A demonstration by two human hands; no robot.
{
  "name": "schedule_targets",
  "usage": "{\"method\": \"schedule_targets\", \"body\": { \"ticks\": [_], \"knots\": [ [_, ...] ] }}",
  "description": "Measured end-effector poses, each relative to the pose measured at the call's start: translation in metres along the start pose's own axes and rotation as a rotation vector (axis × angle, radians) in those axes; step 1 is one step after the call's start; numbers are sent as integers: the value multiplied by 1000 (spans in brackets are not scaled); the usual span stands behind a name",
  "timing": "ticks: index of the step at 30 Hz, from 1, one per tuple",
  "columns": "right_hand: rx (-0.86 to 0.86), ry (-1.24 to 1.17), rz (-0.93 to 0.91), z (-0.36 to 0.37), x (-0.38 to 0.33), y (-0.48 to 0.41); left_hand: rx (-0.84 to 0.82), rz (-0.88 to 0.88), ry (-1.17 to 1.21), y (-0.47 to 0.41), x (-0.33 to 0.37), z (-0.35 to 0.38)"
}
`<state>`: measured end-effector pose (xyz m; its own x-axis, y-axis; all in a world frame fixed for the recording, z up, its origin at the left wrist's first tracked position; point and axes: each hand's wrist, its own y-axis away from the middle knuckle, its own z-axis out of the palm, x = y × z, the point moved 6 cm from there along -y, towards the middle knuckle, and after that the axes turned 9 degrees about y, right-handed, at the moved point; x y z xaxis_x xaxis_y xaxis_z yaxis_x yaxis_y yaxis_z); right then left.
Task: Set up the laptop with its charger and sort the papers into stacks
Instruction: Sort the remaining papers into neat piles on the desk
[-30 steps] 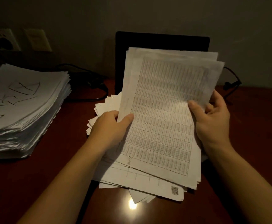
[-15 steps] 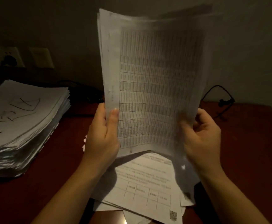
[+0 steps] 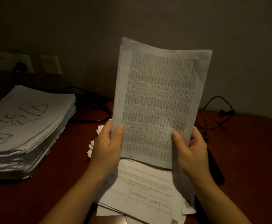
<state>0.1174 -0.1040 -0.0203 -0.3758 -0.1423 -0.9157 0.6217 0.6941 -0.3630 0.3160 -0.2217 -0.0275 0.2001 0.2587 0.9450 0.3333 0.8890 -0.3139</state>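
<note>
Nearest you: loose papers (image 3: 145, 189), fanned unevenly on the desk (image 3: 253, 151), the top sheet bearing text and a small table.
Above them: your left hand (image 3: 105, 147) and right hand (image 3: 191, 152), each pinching a lower side edge of a gridded sheaf (image 3: 159, 97), thumbs in front, fingers (image 3: 198, 135) curled behind. The sheaf is upright, slightly bowed, clear of the desk.
To your left, well apart: tall paper stack (image 3: 23, 126), pen scrawls on top.
Far right: black cable (image 3: 217, 110) on the desk.
Back wall: socket plate (image 3: 12, 62) with a plug in it, and a second plate (image 3: 50, 64) beside it.
</note>
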Motion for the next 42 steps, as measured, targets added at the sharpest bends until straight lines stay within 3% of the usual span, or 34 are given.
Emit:
{"method": "schedule_targets", "body": {
  "ticks": [6, 10, 18, 24, 30, 36, 42],
  "knots": [
    [-32, -72, 109, 3, 2, -6, 9, -114, -4, -3, -1, -22],
    [-94, -34, 111, 22, -8, -17, 41, -95, -38, -9, 11, -42],
    [-177, 19, -12, 114, -50, -31, 262, -16, -189, -34, 55, -133],
    [-280, 0, -17, 192, -80, -29, 329, -26, -352, -41, 79, -215],
    [-399, 153, 21, 274, -81, -13, 377, -42, -463, -45, 82, -290],
    [-554, 157, 19, 322, -88, 0, 350, -116, -620, -49, 80, -347],
    [-653, 470, -162, 348, -89, 7, 336, -186, -749, -52, 66, -375]
  ]
}}
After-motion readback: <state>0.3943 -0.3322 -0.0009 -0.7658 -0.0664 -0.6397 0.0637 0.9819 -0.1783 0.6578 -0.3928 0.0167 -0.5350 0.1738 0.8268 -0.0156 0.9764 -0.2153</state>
